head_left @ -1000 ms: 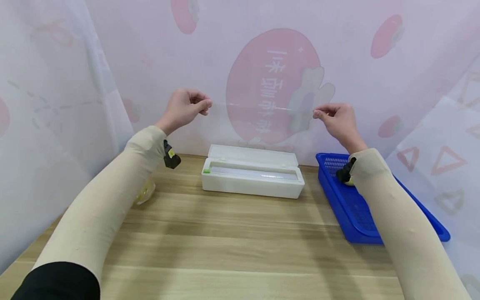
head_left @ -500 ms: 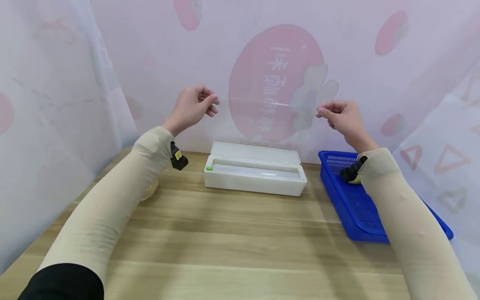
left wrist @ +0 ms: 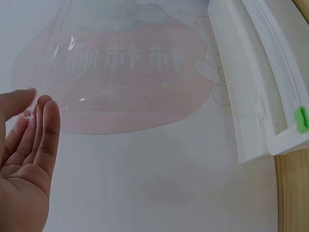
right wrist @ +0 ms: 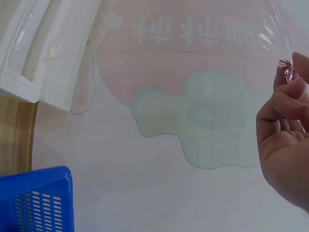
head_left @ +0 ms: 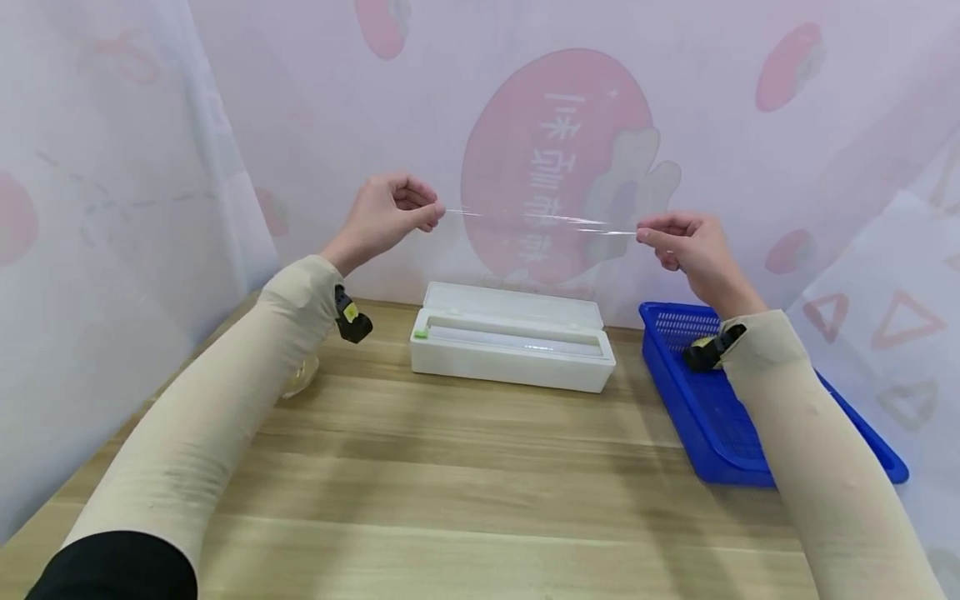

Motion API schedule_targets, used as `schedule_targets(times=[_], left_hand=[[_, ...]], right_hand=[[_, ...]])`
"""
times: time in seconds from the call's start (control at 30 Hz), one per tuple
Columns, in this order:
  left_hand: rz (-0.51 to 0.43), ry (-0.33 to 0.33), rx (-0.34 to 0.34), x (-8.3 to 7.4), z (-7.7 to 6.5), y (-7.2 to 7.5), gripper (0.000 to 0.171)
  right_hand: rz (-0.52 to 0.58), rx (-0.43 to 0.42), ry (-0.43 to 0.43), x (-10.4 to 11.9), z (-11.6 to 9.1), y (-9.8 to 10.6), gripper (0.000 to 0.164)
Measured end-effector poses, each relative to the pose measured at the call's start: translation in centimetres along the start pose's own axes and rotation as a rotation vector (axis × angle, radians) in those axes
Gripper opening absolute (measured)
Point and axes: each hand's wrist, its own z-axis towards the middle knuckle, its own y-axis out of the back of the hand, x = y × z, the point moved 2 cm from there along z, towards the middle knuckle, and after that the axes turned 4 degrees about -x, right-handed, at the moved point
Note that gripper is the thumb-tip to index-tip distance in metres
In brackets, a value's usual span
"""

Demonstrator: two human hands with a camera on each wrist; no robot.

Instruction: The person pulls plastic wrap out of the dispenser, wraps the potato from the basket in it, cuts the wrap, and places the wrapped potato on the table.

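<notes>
A clear sheet of plastic wrap [head_left: 555,218] stretches between my raised hands, its top edge glinting in the head view. My left hand [head_left: 393,211] pinches one corner between thumb and forefinger. The other corner is pinched by my right hand [head_left: 690,250], where the film gathers into creases [right wrist: 288,67] in the right wrist view. Below the film stands a white plastic wrap dispenser box [head_left: 513,367] on the table, its lid [head_left: 513,306] raised at the back. A green slider [left wrist: 301,119] sits at the left end of its front bar.
At the right of the wooden table [head_left: 487,483] stands a blue mesh basket [head_left: 712,450], partly under my right forearm. A clear yellowish object [head_left: 302,377] is half hidden behind my left forearm. A printed curtain [head_left: 360,108] hangs close behind the box.
Both hands have shifted slightly to the right in the head view, partly with the camera. My right hand is a little lower, and the film's edge shows brighter and more taut.
</notes>
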Motion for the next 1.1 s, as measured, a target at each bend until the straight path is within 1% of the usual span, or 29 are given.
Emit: schedule_targets(times=[0.1,0.2,0.33,0.47,0.57,0.7,0.8,0.93,1.0,1.1], left_hand=[[0.014,0.004,0.001,-0.1,-0.1,0.0,0.021],[0.020,0.015,-0.007,-0.4,-0.1,-0.1,0.019],[0.028,0.033,-0.003,-0.7,0.2,-0.4,0.019],[0.017,0.044,-0.002,-1.0,0.8,-0.6,0.018],[0.024,0.037,-0.006,-1.3,1.4,-0.7,0.018],[0.067,0.022,-0.010,-1.9,2.0,-0.7,0.018],[0.070,0.015,-0.025,-2.3,2.5,-0.7,0.019],[0.064,0.011,-0.057,-2.7,3.0,-0.4,0.022],[0.055,0.003,-0.078,-2.8,3.0,-0.3,0.021],[0.031,0.001,-0.105,-2.9,2.7,0.0,0.020]], right_hand=[[-0.029,0.001,0.021,-0.1,-0.3,0.1,0.019],[-0.062,0.000,0.024,0.0,-0.4,0.1,0.021],[-0.121,-0.009,0.000,0.5,-0.4,0.5,0.019],[-0.163,-0.020,-0.037,1.3,0.0,0.8,0.014],[-0.175,-0.051,-0.044,1.8,0.5,0.9,0.014],[-0.182,-0.120,-0.046,2.3,0.8,0.9,0.018],[-0.147,-0.178,-0.035,2.6,0.9,0.6,0.023],[-0.050,-0.262,0.029,2.8,0.9,0.2,0.030],[-0.010,-0.293,0.053,2.8,0.9,-0.1,0.030],[0.012,-0.313,0.066,2.9,0.8,-0.4,0.031]])
